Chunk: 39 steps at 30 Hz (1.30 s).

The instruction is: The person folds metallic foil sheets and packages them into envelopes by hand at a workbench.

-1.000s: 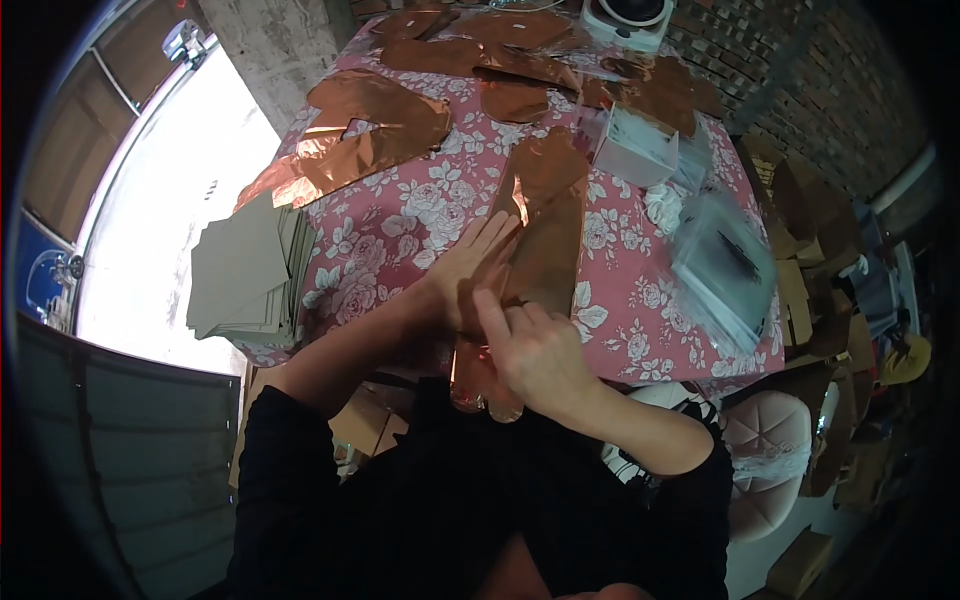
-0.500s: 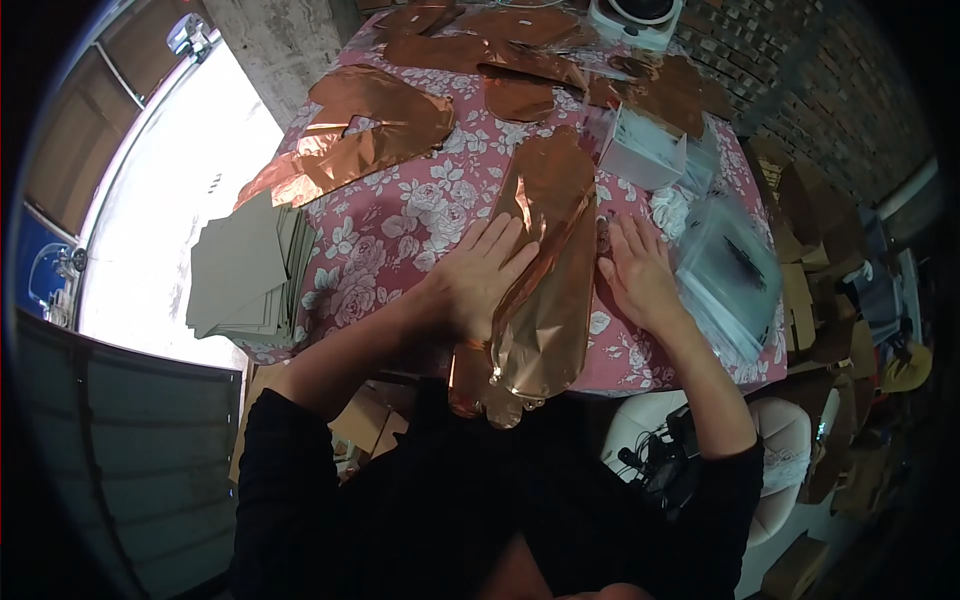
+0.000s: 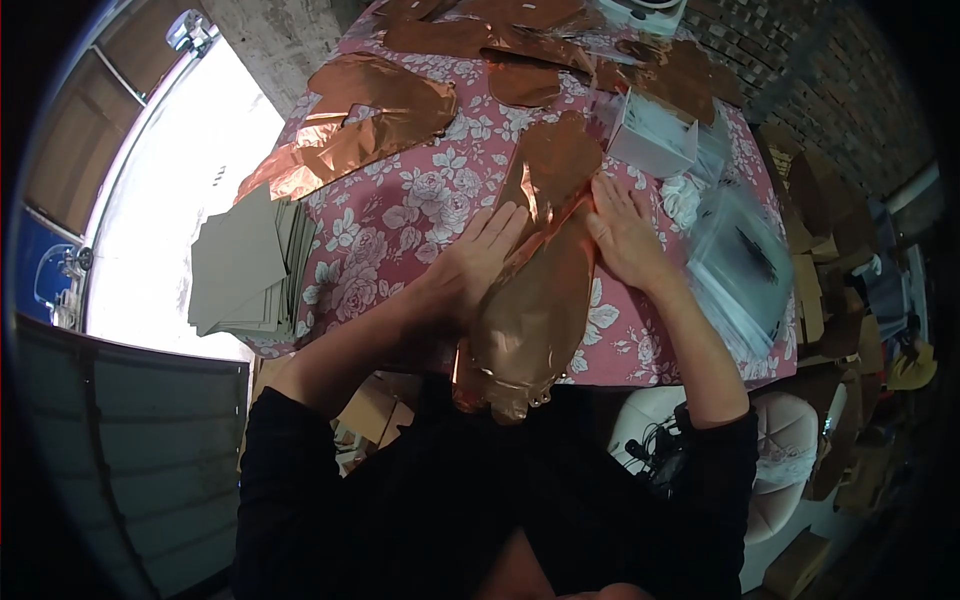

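A folded copper-coloured foil balloon point(image 3: 535, 300), flat and shiny, lies lengthwise in front of me, its lower end hanging over the table's near edge. My left hand point(image 3: 475, 255) rests on its left side with the fingers stretched out. On the opposite side my right hand point(image 3: 625, 238) lies flat, its fingertips touching the right edge of the foil near the upper part. Neither hand grips anything. Another copper foil balloon point(image 3: 385, 105), a number or letter shape with a small opening, is spread out at the upper left.
More copper foil pieces point(image 3: 440, 38) cover the far end of the floral tablecloth point(image 3: 370, 235). Grey cardboard sheets point(image 3: 238, 265) are stacked at left. At right are a white box point(image 3: 655, 135), a crumpled white bundle point(image 3: 682, 200) and clear plastic bags point(image 3: 735, 270). A white chair point(image 3: 780, 440) stands below.
My right hand has moved up and left from the tablecloth onto the foil's right edge. The left hand has shifted slightly left, and the foil's right side is folded inward a little more.
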Tool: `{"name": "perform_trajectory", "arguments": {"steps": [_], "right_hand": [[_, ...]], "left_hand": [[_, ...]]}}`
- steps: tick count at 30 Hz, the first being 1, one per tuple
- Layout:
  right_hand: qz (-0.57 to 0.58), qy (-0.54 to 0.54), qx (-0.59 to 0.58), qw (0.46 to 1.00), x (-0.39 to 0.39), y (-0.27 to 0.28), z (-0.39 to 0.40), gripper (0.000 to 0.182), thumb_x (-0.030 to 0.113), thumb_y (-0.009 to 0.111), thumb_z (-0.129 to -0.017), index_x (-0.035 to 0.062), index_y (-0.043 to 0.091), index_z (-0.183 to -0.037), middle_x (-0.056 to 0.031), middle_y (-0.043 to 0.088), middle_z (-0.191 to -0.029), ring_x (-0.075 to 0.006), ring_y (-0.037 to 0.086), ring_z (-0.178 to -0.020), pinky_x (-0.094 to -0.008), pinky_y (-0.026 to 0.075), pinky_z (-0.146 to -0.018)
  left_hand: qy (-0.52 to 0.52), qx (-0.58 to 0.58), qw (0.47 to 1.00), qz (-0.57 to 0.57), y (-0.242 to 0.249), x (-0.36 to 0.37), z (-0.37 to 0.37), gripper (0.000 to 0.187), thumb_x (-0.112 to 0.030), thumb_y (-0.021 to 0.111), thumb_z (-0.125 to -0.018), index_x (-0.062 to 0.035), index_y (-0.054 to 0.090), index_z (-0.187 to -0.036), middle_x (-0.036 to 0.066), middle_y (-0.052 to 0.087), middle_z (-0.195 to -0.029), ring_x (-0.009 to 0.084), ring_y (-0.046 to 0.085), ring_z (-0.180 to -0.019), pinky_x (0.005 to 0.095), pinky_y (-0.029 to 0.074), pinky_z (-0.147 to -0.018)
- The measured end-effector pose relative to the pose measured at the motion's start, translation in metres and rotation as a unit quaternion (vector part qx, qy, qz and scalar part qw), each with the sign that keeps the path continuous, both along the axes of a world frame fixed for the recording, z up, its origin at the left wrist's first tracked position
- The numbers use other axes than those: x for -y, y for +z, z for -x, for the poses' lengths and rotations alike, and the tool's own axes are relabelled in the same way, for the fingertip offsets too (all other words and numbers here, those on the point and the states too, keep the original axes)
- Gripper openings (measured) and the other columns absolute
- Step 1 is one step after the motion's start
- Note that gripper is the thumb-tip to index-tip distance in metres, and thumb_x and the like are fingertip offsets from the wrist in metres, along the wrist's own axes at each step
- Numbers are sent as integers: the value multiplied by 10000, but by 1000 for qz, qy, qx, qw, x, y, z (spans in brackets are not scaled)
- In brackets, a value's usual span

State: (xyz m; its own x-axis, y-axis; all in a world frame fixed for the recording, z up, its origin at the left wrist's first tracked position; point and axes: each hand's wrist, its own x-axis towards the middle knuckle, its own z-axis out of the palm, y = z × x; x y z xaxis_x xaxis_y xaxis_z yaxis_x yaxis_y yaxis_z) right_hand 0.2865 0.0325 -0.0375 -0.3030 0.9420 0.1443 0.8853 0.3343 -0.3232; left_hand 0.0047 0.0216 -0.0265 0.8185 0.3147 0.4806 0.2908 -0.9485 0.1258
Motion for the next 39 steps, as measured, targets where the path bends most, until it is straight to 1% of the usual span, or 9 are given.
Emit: {"name": "perform_trajectory", "arguments": {"steps": [2,5,8,11,14,17,20,30,39], "right_hand": [[24,16,-10,1000,5,13,-12,645,372,377,-1021,-2,229,-1525,-196,239,-1590,-317,190,-1490,-481,143,-1201],[18,59,108,992,15,22,-22,692,362,444,-994,-3,204,-1530,-212,195,-1599,-340,167,-1493,-469,132,-1211],[2,70,153,986,35,18,-13,733,409,445,-992,-29,194,-1523,-233,184,-1595,-361,154,-1492,-470,132,-1211],[-21,51,152,987,45,12,2,760,446,438,-993,-56,200,-1511,-244,183,-1590,-376,154,-1488,-478,136,-1209],[-48,53,151,986,44,8,7,762,460,426,-997,-72,216,-1500,-256,204,-1578,-379,173,-1481,-486,140,-1206],[-68,37,145,986,44,3,12,752,465,412,-1002,-79,239,-1490,-266,229,-1564,-380,193,-1474,-490,138,-1204],[-74,18,145,986,48,2,19,753,467,415,-999,-90,254,-1480,-273,247,-1554,-384,203,-1470,-489,131,-1206],[-13,67,150,986,74,13,28,803,495,412,-994,-101,205,-1492,-280,193,-1570,-384,145,-1486,-489,109,-1212],[0,101,166,981,83,25,28,997,674,420,-913,-106,195,-1492,-299,184,-1566,-400,139,-1484,-487,105,-1211]], "left_hand": [[5,-2,998,68,18,8,-2,876,-410,724,-680,101,461,-1341,410,390,-1354,576,385,-1267,610,299,-1074],[13,-10,999,35,7,3,-3,859,-412,702,-707,97,452,-1352,407,397,-1355,579,389,-1269,616,298,-1075],[14,3,999,50,9,6,-2,823,-394,674,-731,99,448,-1351,404,387,-1373,576,384,-1282,620,293,-1080],[6,1,1000,21,-15,-6,1,799,-381,658,-741,102,449,-1343,406,375,-1387,574,377,-1294,629,295,-1078],[12,2,1000,15,-7,-1,1,759,-359,640,-752,103,460,-1327,406,375,-1391,571,380,-1298,635,305,-1069],[8,0,1000,-12,-21,-10,2,743,-353,624,-762,107,461,-1322,403,384,-1385,570,386,-1295,636,311,-1065],[5,-2,1000,1,-6,-2,1,722,-343,608,-777,111,460,-1318,400,387,-1385,567,385,-1299,636,314,-1062],[4,1,1000,-4,-8,-3,0,683,-317,611,-783,122,478,-1290,401,394,-1379,569,391,-1295,640,314,-1059],[13,4,1000,0,-4,0,2,678,-333,610,-783,122,492,-1271,396,382,-1391,560,383,-1298,641,294,-1071]]}}
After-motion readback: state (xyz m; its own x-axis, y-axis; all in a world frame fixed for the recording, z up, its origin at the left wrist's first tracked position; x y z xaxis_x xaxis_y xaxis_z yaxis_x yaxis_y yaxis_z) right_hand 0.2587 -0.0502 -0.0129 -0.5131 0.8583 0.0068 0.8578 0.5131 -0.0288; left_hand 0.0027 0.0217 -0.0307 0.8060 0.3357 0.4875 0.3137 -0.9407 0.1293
